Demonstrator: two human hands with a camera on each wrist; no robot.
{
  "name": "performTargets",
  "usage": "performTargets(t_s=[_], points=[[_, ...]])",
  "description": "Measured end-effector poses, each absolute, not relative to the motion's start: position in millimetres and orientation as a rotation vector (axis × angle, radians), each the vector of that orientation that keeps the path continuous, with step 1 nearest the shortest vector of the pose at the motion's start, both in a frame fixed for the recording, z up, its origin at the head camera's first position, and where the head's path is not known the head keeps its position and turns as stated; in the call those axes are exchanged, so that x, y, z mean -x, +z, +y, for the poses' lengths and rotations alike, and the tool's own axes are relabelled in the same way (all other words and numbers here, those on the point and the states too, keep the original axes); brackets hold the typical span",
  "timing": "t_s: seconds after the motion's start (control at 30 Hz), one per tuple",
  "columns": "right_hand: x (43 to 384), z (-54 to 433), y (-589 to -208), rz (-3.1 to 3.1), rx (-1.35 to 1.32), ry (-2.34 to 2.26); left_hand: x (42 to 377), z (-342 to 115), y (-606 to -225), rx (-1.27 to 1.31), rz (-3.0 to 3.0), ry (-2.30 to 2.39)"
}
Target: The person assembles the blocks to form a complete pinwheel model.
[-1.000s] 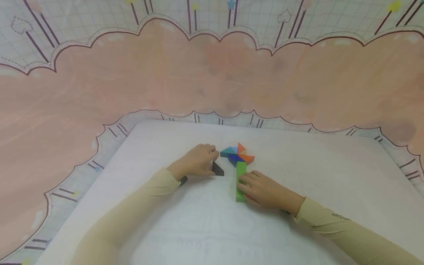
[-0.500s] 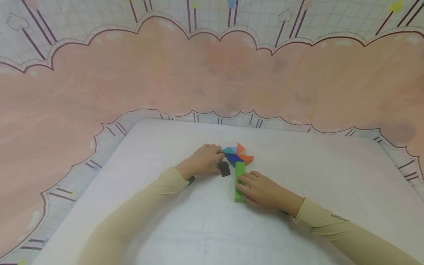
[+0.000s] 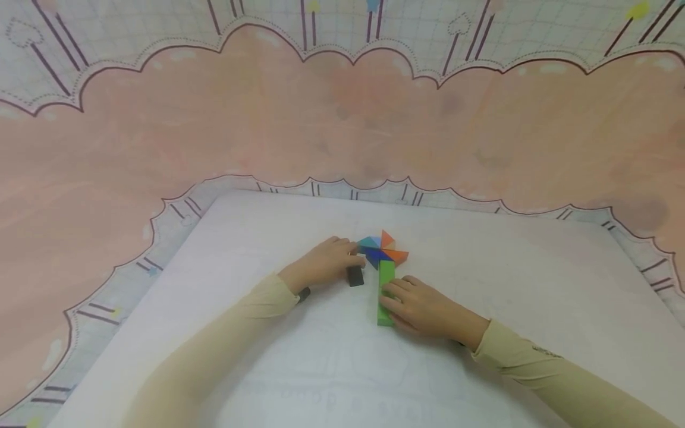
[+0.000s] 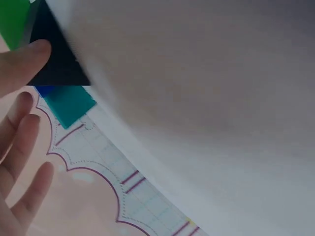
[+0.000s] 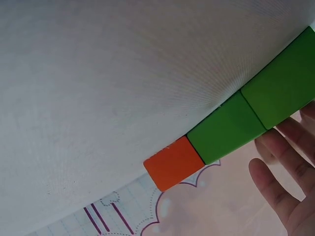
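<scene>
In the head view my left hand (image 3: 323, 261) holds a black block (image 3: 355, 276) beside a pinwheel of coloured triangular blocks (image 3: 381, 249). The left wrist view shows this block's triangular face (image 4: 61, 69) with the thumb (image 4: 37, 54) pressed on it; the other fingers are spread, and the far side is hidden. My right hand (image 3: 428, 309) grips a green strip (image 3: 386, 270) running from the pinwheel toward me. Seen from the right wrist, the strip is two green blocks (image 5: 224, 128) end to end, touching an orange block (image 5: 174, 163).
All the blocks lie on a white tabletop (image 3: 508, 273). Behind the table hangs a pink and white patterned backdrop (image 3: 348, 119) with scalloped edges. A small dark object (image 3: 304, 294) sits at the left cuff.
My left hand first moved right toward the pinwheel, then settled slightly back. The black block turned in its fingers, showing a different face. My right hand stayed on the green strip.
</scene>
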State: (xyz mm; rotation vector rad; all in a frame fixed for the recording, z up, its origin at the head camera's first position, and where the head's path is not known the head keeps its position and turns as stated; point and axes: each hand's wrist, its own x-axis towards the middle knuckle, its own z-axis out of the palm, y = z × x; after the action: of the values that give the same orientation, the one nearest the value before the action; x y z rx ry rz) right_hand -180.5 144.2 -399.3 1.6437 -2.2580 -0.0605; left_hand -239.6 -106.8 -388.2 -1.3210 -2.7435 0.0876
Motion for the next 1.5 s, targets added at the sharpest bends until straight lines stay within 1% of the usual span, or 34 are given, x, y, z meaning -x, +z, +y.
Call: performTargets(t_s=[0.17,0.5,0.67,0.87,1.07,1.37,1.5], points=[[180.1,143.6,-399.1,-2.262,-1.645,-0.062,234.8,-122.2,-389.8,1.324,-2.708,0.054],[181.4,144.1,-402.7,-2.241,-1.628,-0.061,227.9,-131.6,-385.8,1.132,-2.893,0.017],[181.0,143.5,-402.2,-2.281,-1.628,-0.068,231.2,-131.5,-387.3,1.179,-2.836,0.003],[181.1,143.8,-401.0,-2.306,-1.628,-0.072,238.6,-121.0,-390.1,1.254,-2.792,-0.003],[181.6,142.7,-401.2,-2.316,-1.625,-0.072,242.2,-104.9,-388.6,1.273,-2.819,-0.041],[182.2,142.4,-402.1,-2.272,-1.621,-0.066,246.5,-89.8,-391.3,1.241,-2.851,0.0],[181.6,142.2,-401.7,-2.304,-1.617,-0.086,247.5,-83.0,-390.0,1.189,-2.895,0.034]])
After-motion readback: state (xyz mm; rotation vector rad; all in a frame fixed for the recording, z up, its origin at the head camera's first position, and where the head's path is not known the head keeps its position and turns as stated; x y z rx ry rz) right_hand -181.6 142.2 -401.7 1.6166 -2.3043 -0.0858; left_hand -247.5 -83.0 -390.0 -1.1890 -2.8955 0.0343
